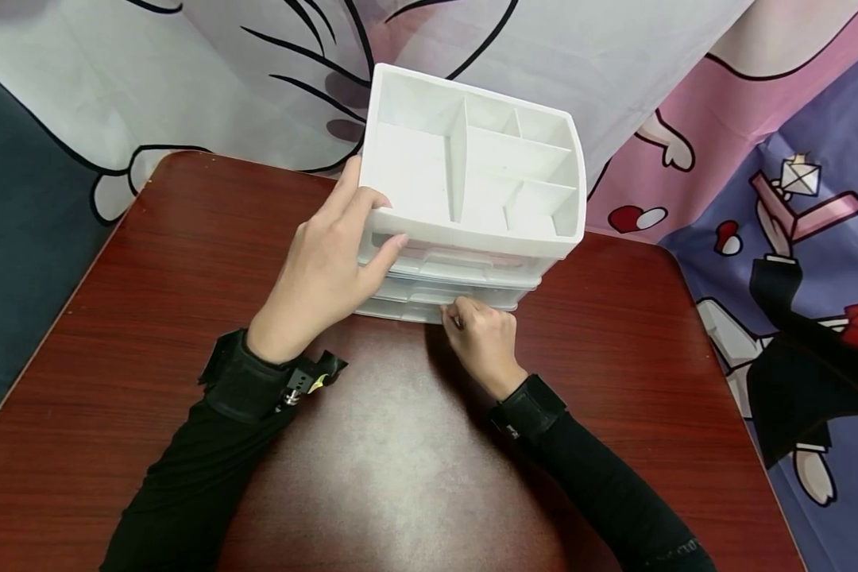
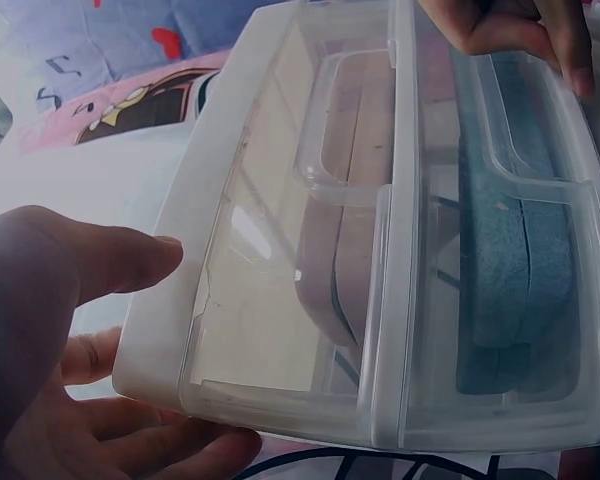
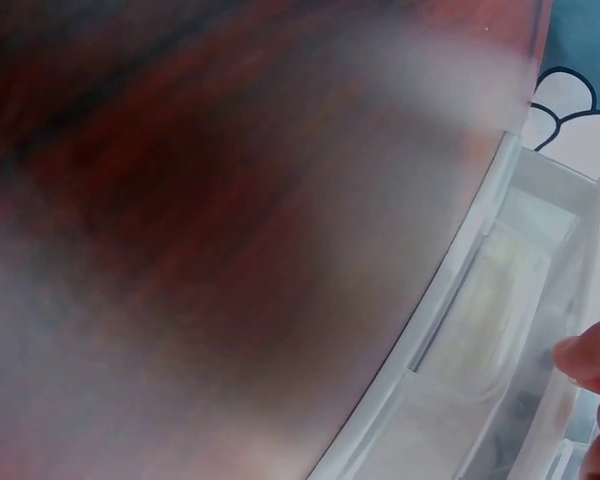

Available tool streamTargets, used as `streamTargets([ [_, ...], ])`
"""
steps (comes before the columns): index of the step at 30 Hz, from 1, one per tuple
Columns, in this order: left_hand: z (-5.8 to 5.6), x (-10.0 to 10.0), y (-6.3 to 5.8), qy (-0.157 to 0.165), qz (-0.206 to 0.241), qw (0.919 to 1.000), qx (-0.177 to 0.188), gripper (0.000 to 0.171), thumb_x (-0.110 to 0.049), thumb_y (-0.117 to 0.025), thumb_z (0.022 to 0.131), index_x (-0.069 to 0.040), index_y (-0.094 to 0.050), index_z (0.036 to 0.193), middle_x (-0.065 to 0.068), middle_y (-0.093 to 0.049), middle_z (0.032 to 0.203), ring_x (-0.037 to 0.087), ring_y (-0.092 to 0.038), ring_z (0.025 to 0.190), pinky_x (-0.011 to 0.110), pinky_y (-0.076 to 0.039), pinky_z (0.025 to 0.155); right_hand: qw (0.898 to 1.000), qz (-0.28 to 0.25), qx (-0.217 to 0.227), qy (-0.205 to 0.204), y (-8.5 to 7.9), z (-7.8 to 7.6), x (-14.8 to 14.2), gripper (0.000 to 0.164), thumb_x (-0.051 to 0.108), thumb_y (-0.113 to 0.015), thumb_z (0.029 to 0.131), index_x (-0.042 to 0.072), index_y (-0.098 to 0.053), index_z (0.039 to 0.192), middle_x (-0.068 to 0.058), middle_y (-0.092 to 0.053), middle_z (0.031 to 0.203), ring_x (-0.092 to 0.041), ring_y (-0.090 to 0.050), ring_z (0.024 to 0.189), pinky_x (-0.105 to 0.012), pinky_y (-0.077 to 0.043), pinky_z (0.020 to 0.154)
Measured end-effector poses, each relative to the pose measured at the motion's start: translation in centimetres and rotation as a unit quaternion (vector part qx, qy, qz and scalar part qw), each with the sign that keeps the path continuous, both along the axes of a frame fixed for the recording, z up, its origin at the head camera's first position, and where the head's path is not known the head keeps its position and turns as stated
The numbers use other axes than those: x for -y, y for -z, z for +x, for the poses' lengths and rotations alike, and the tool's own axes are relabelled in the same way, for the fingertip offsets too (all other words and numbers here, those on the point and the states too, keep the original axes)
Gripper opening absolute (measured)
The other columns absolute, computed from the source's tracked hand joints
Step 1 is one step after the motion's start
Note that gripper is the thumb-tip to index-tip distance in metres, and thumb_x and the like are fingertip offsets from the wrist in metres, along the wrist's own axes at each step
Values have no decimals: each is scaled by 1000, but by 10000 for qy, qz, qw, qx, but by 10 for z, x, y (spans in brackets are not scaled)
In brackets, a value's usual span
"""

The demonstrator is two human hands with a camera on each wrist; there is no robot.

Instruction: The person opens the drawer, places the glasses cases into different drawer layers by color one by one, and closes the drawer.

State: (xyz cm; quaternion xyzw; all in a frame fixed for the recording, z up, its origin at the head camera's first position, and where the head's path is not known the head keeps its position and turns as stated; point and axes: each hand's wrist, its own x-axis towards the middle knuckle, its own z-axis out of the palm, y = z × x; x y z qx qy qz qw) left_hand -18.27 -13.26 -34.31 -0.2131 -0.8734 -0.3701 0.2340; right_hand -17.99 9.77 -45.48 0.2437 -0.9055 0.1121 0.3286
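A white drawer organizer [image 1: 465,226] stands on the table, its open top split into several compartments. Clear drawers face me. A pinkish item [image 2: 335,230] shows through the upper drawer and a blue one [image 2: 520,260] through the drawer below. My left hand [image 1: 322,262] grips the organizer's front left corner, thumb at the front and the other fingers at the rim and side. With fingers curled, my right hand [image 1: 481,338] holds the front of a lower drawer [image 3: 460,360] near its middle. The exact finger contact is partly hidden there. Something yellowish shows behind that clear front.
The dark red wooden table [image 1: 186,262] extends on both sides and in front of the organizer. Behind it hangs a printed cloth [image 1: 272,87], continuing in pink and purple on the right. A dark green surface [image 1: 21,238] lies beyond the table's left edge.
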Motion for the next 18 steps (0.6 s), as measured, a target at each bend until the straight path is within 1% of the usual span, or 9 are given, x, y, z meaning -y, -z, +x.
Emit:
streamTargets([
  [4, 1, 0, 1, -19, -23, 10000, 94, 36, -29, -63, 92, -2, -56, 115, 10, -27, 158, 33, -63, 73, 43, -52, 68, 9997, -16, 251, -7, -1, 3, -2, 25, 13, -76, 80, 15, -57, 65, 6, -58, 55, -11, -51, 42, -31, -39, 39],
  [7, 0, -1, 1, -10, -62, 9999, 125, 37, -30, -63, 92, -2, -55, 115, 9, -24, 159, 34, -63, 76, 44, -52, 70, 9991, -122, 408, 24, -3, 7, -5, 24, 15, -75, 81, 15, -58, 66, 5, -56, 54, -9, -49, 43, -28, -36, 40],
  [9, 0, -1, 1, 3, -88, 9999, 108, 37, -30, -63, 92, -2, -55, 115, 9, -24, 159, 33, -63, 75, 43, -52, 68, 9985, -260, 484, 70, -5, 10, -6, 23, 17, -75, 82, 15, -59, 66, 5, -54, 53, -8, -48, 43, -27, -34, 40],
  [14, 0, -1, 0, -12, -133, 9999, 65, 37, -30, -63, 93, -2, -55, 116, 9, -25, 159, 31, -61, 69, 41, -51, 64, 9955, -667, 673, 88, -17, 18, -8, 20, 18, -78, 81, 14, -64, 68, 5, -53, 52, -7, -46, 44, -24, -33, 43],
  [18, 1, 0, -1, -53, -156, 9998, 73, 36, -29, -63, 93, -2, -56, 116, 9, -26, 159, 30, -60, 65, 39, -50, 62, 9936, -743, 847, 12, -29, 25, -8, 21, 20, -77, 82, 15, -62, 69, 5, -48, 53, -5, -40, 46, -23, -29, 46],
])
